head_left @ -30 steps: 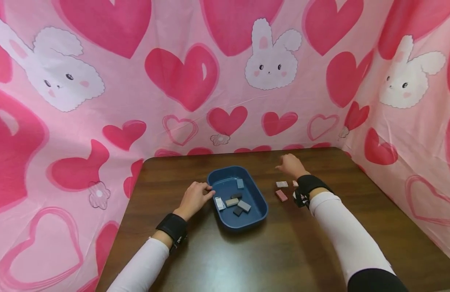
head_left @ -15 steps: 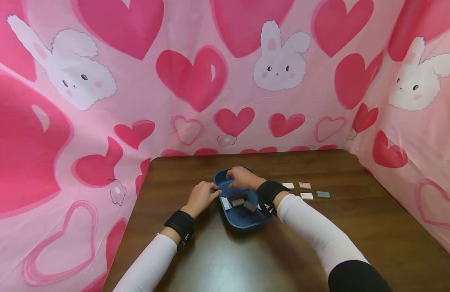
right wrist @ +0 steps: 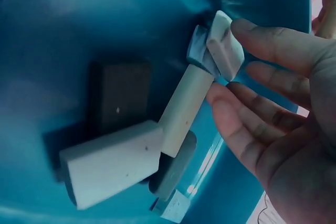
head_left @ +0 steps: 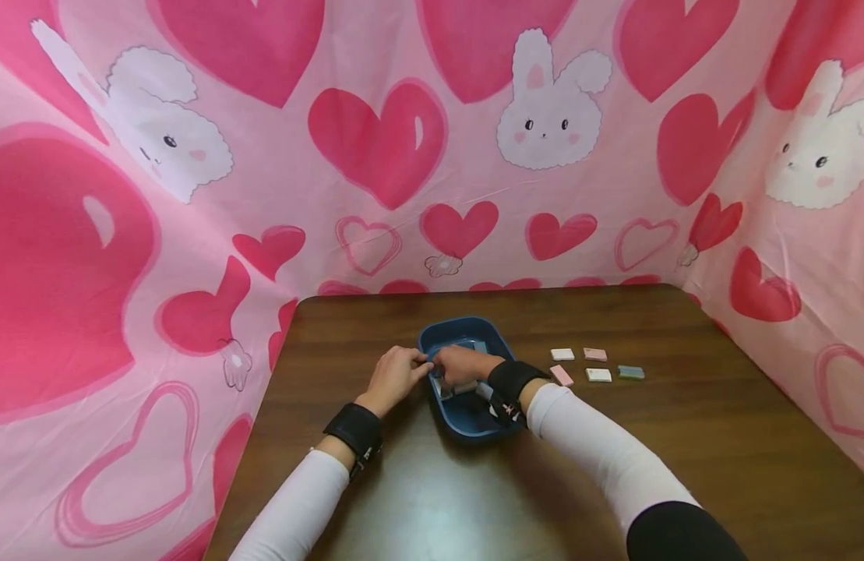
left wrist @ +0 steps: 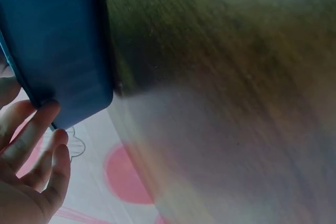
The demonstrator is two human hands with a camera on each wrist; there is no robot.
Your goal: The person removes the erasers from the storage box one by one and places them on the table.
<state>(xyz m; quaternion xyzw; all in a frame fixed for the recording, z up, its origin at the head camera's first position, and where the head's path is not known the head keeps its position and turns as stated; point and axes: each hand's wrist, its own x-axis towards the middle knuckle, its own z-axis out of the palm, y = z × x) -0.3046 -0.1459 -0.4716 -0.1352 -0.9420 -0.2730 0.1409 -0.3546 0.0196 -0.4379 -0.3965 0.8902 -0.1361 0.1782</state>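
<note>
A: Left hand?
B: Left hand point(head_left: 396, 374) at the left rim of the blue bin point(head_left: 463, 422), rim narrowly pinched between thumb and fingers; fingertips on the outer wall in the left wrist view.

A: Right hand?
B: Right hand point(head_left: 463, 366) inside the bin, fingers bent around a white block point(right wrist: 226, 45), touching it. Cannot tell whether it is gripped. Block tilted against a bluish piece point(right wrist: 198, 48).

A: Neighbours in the bin?
B: Cream block point(right wrist: 186, 108) just beside the fingertips; dark grey block point(right wrist: 173, 170) next to it; large pale grey block point(right wrist: 113, 163) overlapping the black block point(right wrist: 122, 95); small light-blue block point(right wrist: 176, 206) near the wall.

A: Obstructions?
B: In the head view the right hand and its black wristband point(head_left: 512, 382) cover part of the contents.

A: Outside the bin?
B: On the wooden table point(head_left: 417, 491), to the right: two white pieces point(head_left: 562, 354), two pink pieces point(head_left: 561, 375), one blue-green piece point(head_left: 631, 372). Heart-and-rabbit cloth point(head_left: 474, 183) behind.
</note>
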